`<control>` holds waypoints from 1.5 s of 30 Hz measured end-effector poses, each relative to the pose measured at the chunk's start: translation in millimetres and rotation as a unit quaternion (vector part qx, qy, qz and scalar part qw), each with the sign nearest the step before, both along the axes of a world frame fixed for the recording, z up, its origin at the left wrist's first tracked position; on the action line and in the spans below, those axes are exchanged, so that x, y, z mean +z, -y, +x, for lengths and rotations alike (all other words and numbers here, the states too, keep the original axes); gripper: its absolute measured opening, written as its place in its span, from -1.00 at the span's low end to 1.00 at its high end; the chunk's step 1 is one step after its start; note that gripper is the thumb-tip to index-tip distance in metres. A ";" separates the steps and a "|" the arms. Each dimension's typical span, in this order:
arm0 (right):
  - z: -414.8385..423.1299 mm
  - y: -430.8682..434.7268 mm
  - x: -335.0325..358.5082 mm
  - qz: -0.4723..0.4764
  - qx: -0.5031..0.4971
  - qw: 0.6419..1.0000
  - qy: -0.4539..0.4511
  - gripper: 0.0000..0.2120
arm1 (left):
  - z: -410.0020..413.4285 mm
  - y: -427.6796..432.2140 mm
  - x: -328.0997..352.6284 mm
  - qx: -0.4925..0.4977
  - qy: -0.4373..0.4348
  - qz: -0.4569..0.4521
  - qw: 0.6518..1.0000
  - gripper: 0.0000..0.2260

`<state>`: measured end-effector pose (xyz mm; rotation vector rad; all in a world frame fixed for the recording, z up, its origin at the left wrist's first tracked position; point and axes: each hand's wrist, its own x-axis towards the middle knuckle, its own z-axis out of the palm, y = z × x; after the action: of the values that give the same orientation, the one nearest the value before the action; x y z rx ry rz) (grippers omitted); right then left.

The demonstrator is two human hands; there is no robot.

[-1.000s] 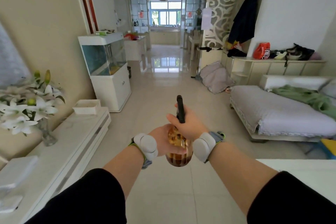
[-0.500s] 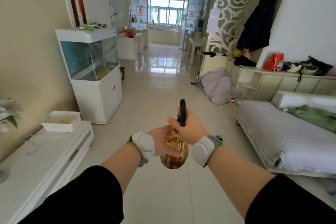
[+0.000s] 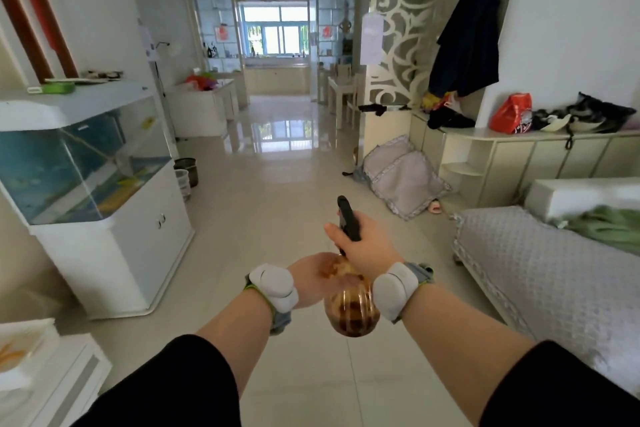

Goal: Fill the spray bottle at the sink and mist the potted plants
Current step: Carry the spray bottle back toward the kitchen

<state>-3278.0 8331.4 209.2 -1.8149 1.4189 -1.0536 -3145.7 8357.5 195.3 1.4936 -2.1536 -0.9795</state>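
Hands keep the same 2-handed hold on the spray bottle [image 3: 351, 315] as 0.5 s ago. The left hand [image 3: 311, 279] cups the amber glass body from the left with fingers curled round its shoulder. The right hand [image 3: 367, 250] is wrapped round the neck just under the black spray head [image 3: 347, 217], thumb lying out to the left. The bottle hangs upright in mid-air at the middle of the view, above the pale tiled floor [image 3: 263, 218] and touching nothing else; whether it holds water I cannot tell. Each wrist wears a white band [image 3: 273, 286]. What has changed is the surroundings. The fish tank [image 3: 83, 163] on its white cabinet [image 3: 114, 253] now sits much nearer and fills the left side, where before it stood further up the room. The white flowers seen 1.0 s ago have dropped out of view. The low white surface [image 3: 59, 378] with its tray [image 3: 20, 343] has slid into the bottom-left corner, blurred. The grey-covered sofa [image 3: 540, 274] with the green blanket [image 3: 613, 229] keeps much the same place on the right. The grey cushion [image 3: 403, 177] on the floor lies ahead and to the right of the hands, and the bright window [image 3: 277, 33] stays straight ahead at the far end.
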 end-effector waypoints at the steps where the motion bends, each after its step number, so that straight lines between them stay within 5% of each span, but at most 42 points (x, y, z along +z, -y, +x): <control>1: -0.5 29.8 5.5 -0.002 0.009 1.000 -0.001 -0.71 | 1.3 29.7 6.9 0.007 0.005 -0.001 1.000 -0.66; 11: 49.0 303.5 2.5 -0.001 0.068 0.998 -0.011 -0.74 | 65.6 306.0 6.0 0.143 -0.047 -0.004 0.989 -0.69; 26: 72.9 734.3 1.7 0.005 -0.003 1.000 0.016 -0.74 | 80.3 761.2 18.3 0.105 -0.065 -0.037 0.992 -0.86; 36: 67.5 1023.7 18.4 -0.031 0.076 0.996 -0.031 -0.74 | 73.1 1037.4 29.2 0.140 -0.064 -0.057 0.986 -0.76; 45: 148.7 1300.0 4.1 -0.019 0.122 0.990 -0.071 -0.68 | 151.7 1285.8 19.4 0.176 -0.131 -0.043 0.975 -0.82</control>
<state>-3129.4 7031.4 213.3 -2.0653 1.2216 -0.8476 -2994.0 7071.6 214.8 1.5383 -1.6553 -0.8883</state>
